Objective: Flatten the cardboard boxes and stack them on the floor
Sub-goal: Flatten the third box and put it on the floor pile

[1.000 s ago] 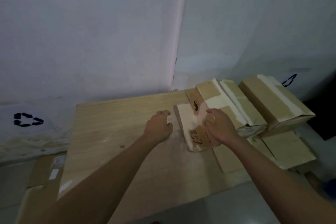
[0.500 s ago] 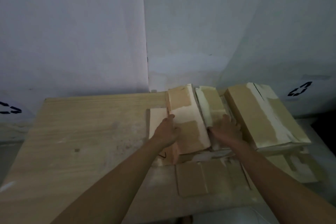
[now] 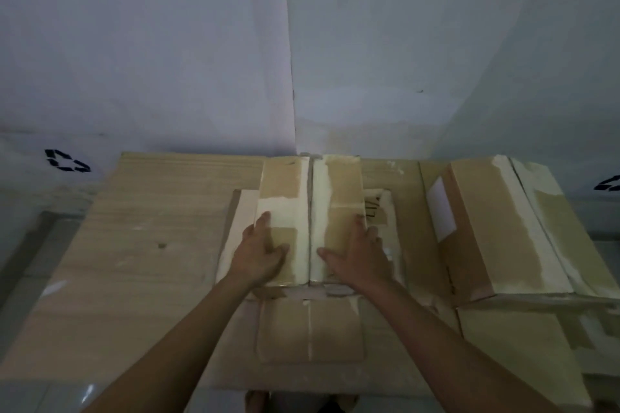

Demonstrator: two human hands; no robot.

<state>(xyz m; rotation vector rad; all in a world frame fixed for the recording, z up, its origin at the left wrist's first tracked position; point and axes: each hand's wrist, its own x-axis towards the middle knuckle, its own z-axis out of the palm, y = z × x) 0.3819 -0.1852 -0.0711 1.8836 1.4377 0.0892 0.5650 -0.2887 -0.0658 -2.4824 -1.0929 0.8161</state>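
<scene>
A taped brown cardboard box [image 3: 310, 198] stands in the middle of a low wooden board [image 3: 141, 245], its two top flaps meeting along a centre seam. My left hand [image 3: 263, 253] lies flat on the left flap and my right hand [image 3: 360, 253] lies flat on the right flap, fingers spread, both pressing down. The box's near flaps [image 3: 310, 329] lie folded out flat toward me. A second, closed box [image 3: 496, 228] with pale tape sits to the right, touching the board's right side.
Flat cardboard pieces [image 3: 523, 349] lie under and in front of the right box. Large white sheets with black recycling marks [image 3: 67, 160] lean behind the board. Grey tiled floor [image 3: 30, 235] shows at the left and bottom edges.
The box was turned from a tilted, skewed position to square in front of me. Both hands moved from its sides onto its top flaps. The view shifted right.
</scene>
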